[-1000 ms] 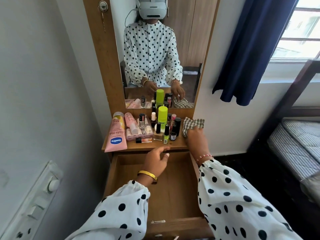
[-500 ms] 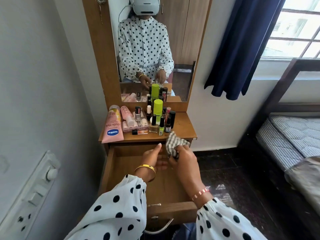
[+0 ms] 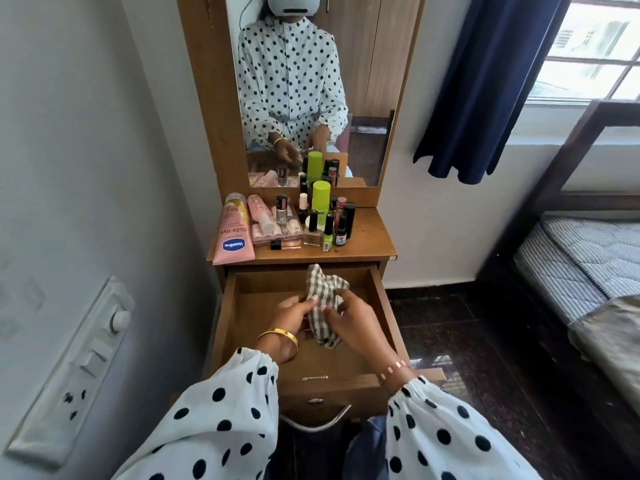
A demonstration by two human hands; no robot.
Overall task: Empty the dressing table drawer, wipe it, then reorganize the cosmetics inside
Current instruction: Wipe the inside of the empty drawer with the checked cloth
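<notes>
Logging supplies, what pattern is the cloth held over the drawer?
Grey-and-white check; the cloth shows best in the head view.

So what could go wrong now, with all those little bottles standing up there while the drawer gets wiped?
Both hands, left hand and right hand, hold the checked cloth over the open drawer.

1. The nail polish bottles stand crowded near the tabletop's front edge, right above the drawer. A bump while wiping might tip one in.
2. The Vaseline tube lies at the very front edge and might slide off.
</notes>
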